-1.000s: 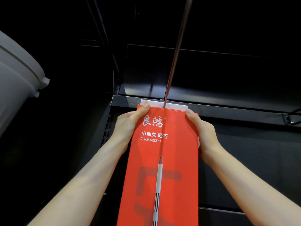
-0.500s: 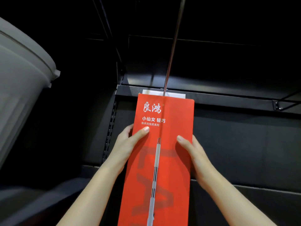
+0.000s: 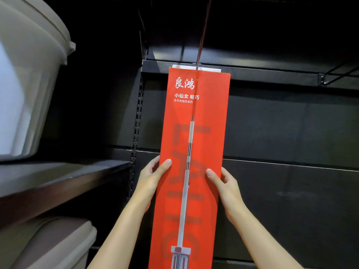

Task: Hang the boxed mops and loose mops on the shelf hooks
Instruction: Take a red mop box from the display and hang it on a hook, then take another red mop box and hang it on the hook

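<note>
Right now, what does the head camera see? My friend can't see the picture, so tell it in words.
Two bare hands hold a tall red mop box by its sides against a black shelf, the left hand and right hand gripping it about halfway down. A thin metal rod rises from the box top. Grey plastic tubs sit on shelves at the left.

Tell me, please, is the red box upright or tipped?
Upright: the red box hangs long side vertical against the shelf back, left hand and right hand gripping its sides.
</note>
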